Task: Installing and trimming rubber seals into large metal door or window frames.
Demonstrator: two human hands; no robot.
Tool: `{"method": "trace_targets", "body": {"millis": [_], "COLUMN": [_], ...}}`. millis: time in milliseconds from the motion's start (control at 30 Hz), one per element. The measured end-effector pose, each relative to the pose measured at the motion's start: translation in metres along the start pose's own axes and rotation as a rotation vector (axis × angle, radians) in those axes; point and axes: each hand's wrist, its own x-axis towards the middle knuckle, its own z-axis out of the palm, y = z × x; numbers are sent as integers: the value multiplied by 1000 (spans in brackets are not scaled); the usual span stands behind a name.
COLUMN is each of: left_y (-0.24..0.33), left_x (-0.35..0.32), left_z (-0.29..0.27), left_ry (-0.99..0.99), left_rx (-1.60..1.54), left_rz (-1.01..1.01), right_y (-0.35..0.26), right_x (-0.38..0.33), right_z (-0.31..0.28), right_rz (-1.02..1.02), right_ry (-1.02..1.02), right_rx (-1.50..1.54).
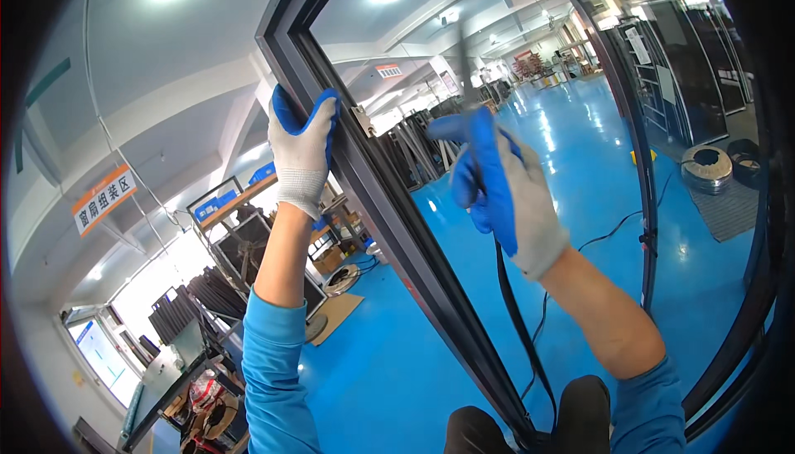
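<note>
The dark frame [400,243] stood just beside the left hand [302,143], its upright slanting down to the right below it. It looked stiff and heavy, probably smooth, and best held by the upright's outer edge. The black strip [518,321] hung below the right hand [507,193], seemingly light and bendy, easiest pinched across its width. The left hand lay against the upright, thumb and fingers spread; whether it gripped was unclear. The right, motion-blurred, was curled around the strip.
</note>
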Motion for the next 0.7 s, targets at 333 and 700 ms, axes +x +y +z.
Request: {"method": "trace_targets", "body": {"millis": [333, 700], "left_y": [6, 9], "left_x": [5, 5], "left_z": [-7, -4], "left_ry": [-62, -56], "left_rx": [40, 85], "left_rz": [-44, -94], "right_y": [6, 13], "right_x": [47, 60], "right_z": [-3, 8], "right_rz": [64, 83], "right_ry": [-90, 5], "right_rx": [-533, 17]}}
